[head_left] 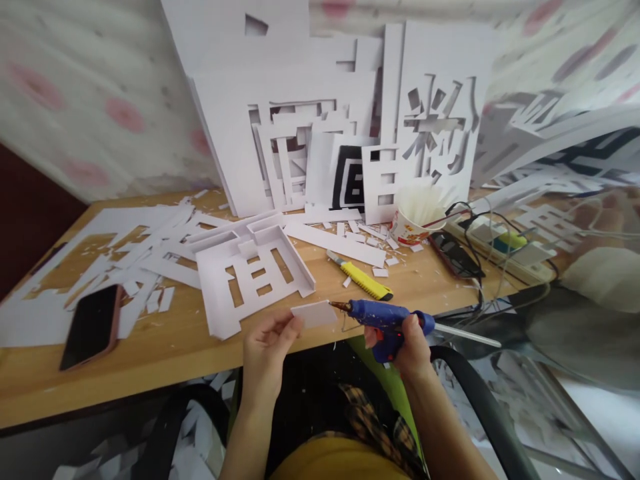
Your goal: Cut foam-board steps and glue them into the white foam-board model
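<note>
Between the thumb and fingers of my left hand [270, 340] is a small white foam board piece [315, 313], held just past the table's front edge. My right hand [413, 347] grips a blue glue gun [383, 315] by its handle. The brown nozzle points left and is at the right end of the white piece; I cannot tell whether they touch. A clear glue stick [467, 335] juts out of the gun's back. Behind my left hand lies a white foam board character [253, 270] with cut openings and raised side walls. Beyond the gun rests a yellow utility knife [363, 277].
A phone [91, 327] lies on white offcuts [145, 253] at the left. Cut white boards [220, 133] lean upright at the back. To the right stand a paper cup [413, 227] of glue sticks and a power strip [505, 247] with tangled cables. Chair armrests [475, 393] flank me.
</note>
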Tool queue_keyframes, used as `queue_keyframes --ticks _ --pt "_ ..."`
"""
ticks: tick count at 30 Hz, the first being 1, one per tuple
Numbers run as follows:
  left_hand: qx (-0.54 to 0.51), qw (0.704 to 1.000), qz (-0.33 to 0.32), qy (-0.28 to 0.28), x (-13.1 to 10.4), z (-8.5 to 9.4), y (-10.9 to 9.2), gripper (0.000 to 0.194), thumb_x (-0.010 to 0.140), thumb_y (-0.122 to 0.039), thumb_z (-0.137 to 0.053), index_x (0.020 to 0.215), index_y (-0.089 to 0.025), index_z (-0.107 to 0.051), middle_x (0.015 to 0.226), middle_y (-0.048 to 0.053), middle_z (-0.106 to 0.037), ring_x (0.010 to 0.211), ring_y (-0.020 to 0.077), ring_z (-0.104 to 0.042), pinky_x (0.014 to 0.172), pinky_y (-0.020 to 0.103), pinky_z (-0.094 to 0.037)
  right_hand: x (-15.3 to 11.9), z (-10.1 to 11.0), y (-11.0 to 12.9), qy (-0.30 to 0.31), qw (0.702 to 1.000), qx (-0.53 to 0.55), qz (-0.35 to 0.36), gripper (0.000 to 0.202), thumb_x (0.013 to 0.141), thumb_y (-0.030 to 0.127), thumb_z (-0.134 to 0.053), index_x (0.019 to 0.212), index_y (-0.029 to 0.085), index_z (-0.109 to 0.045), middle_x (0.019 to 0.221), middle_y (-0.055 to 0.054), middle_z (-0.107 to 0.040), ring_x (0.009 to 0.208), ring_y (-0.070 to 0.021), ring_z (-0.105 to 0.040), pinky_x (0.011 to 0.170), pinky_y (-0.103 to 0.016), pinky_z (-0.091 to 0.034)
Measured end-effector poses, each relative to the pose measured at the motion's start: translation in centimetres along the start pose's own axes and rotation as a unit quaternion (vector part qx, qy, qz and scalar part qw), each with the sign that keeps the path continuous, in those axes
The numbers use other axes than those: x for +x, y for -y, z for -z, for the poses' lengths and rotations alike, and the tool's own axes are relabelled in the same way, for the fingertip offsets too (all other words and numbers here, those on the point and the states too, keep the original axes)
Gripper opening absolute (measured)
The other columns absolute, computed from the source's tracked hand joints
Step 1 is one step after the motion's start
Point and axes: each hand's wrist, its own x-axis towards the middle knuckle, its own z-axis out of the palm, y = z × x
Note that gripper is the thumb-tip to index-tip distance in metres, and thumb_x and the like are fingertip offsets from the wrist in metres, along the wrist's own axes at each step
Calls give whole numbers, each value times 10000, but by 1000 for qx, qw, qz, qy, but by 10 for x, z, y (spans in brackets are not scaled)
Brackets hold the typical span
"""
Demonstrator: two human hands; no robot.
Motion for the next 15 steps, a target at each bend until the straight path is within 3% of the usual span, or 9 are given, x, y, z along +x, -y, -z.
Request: queue_keyframes --ticks 5,12,15 --pt "1 1000 -4 -16 -1 3 -2 318 577 -413 -903 745 -171 -784 633 17 -696 596 111 -597 594 211 -514 1 3 -7 27 999 -20 -7 747 772 867 -396 614 197 -686 549 -98 -650 493 -223 -611 481 -335 -506" --pt "-17 999 1 -34 -4 -6 -8 292 565 -376 -912 731 -178 -775 624 0 -686 584 91 -564 594 201 -490 -1 9 -12 17 999 -28 -23 756 756 870 -412 677 178 -705 588 -113 -677 495 -226 -622 467 -337 -506" --pt "-14 999 1 -33 -1 -5 -5 291 572 -379 -909 733 -179 -772 620 -6 -683 573 85 -558 590 200 -485 -2 8 -9 11 998 -48 -30 751 736 893 -410 620 200 -675 522 -89 -640 449 -205 -587 422 -314 -471"
